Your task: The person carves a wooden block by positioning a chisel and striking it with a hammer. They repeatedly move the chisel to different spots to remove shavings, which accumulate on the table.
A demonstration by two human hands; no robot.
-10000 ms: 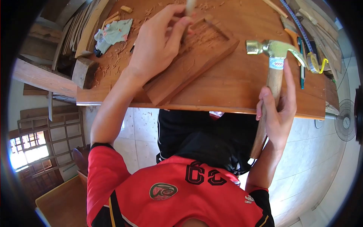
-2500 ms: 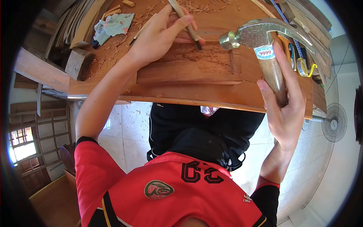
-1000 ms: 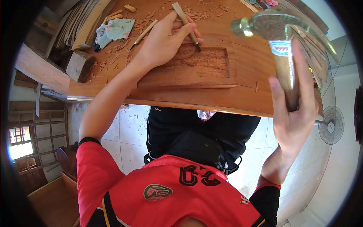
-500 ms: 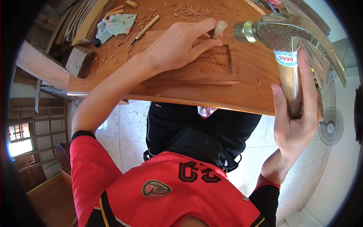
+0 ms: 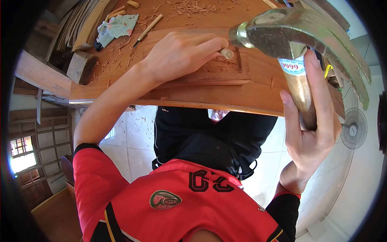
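Gripping the chisel [image 5: 227, 53], the left hand [image 5: 179, 54] has its fingers closed over the recessed board [image 5: 225, 79], near the tabletop's [image 5: 264, 97] near edge. The right hand [image 5: 312, 131] holds the hammer [image 5: 296, 36] raised, thumb and forefinger along its handle. Farther left, a spare chisel [image 5: 148, 30] lies beside the cloth [image 5: 117, 28] and shavings [image 5: 120, 51].

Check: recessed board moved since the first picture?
Yes, the recessed board has turned clockwise: its near side, slanted before, now runs roughly along the table's front edge.
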